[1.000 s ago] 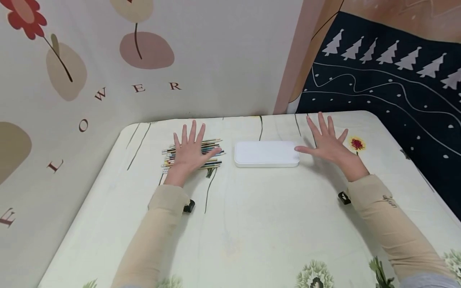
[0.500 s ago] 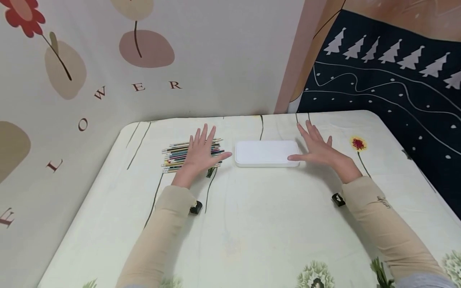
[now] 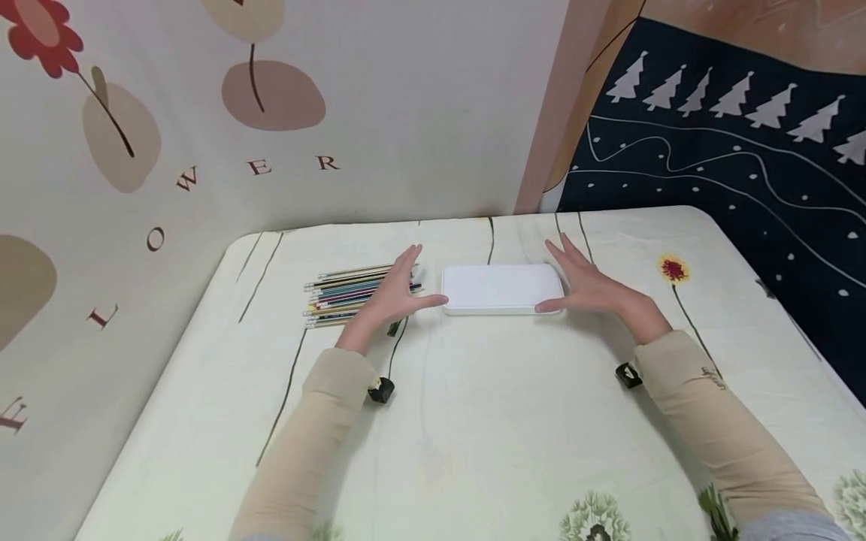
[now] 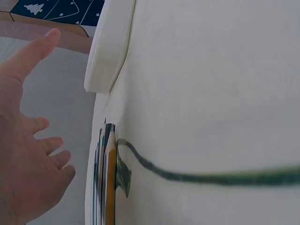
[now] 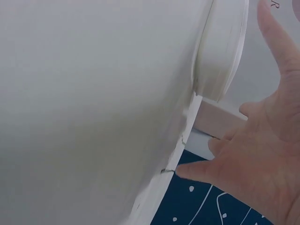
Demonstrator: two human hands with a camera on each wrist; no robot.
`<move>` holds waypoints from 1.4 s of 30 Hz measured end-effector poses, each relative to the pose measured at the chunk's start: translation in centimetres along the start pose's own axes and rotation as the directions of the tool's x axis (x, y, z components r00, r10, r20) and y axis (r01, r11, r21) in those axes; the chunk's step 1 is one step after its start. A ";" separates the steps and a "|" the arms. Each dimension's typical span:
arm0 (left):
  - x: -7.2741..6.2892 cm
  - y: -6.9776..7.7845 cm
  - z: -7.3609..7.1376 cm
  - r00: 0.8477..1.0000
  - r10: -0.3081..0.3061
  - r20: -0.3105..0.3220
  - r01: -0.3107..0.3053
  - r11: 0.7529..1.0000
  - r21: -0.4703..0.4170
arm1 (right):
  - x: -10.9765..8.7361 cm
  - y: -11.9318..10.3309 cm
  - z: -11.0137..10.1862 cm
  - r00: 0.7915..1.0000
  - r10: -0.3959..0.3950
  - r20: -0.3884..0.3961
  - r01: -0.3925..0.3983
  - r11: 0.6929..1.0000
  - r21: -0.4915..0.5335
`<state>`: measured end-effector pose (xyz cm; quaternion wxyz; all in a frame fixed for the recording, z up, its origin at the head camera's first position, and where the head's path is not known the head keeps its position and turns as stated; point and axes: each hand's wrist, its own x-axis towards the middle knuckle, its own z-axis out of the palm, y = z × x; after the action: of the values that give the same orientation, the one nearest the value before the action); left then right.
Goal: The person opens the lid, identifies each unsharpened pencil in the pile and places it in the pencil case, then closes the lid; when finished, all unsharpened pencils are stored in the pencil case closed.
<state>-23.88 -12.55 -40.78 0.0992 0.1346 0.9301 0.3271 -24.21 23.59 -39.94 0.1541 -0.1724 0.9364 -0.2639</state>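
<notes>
A white rectangular case with rounded corners lies on the table, its lid facing up. My left hand hovers between the case and a bundle of pencils, thumb pointing at the case's left end. Fingers are spread from the thumb, holding nothing. The pencils lie side by side, partly hidden under that hand in the head view; their tips show in the left wrist view. At the case's right end my right hand is held with thumb and fingers apart, its thumb overlapping the front right corner in the head view.
The table is covered with a pale cloth printed with flowers and stems. Behind it hangs a light curtain with lettering, and at the right a dark blue cloth with white trees. Each wrist carries a small black camera.
Both hands have moved inward toward the case, the left one rightward off part of the pencils and the right one leftward. The case and pencils have stayed in place.
</notes>
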 end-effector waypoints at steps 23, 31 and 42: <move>1.1 0.2 2.0 0.991 0.056 0.125 -0.033 0.983 -0.181 | 0.1 0.1 0.0 0.996 -0.068 0.048 0.065 0.996 0.065; 1.2 0.4 2.5 0.990 0.072 0.121 -0.050 0.982 -0.180 | 0.1 -0.1 0.0 0.996 -0.082 0.035 0.079 0.994 0.070; 1.2 0.1 3.1 0.993 0.072 0.091 -0.053 0.979 -0.198 | 0.2 0.2 0.0 0.997 -0.070 0.008 0.070 0.997 0.028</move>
<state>-24.19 -10.28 -43.16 0.1468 0.1693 0.8829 0.4127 -24.41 23.63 -40.08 0.1513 -0.2042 0.9254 -0.2813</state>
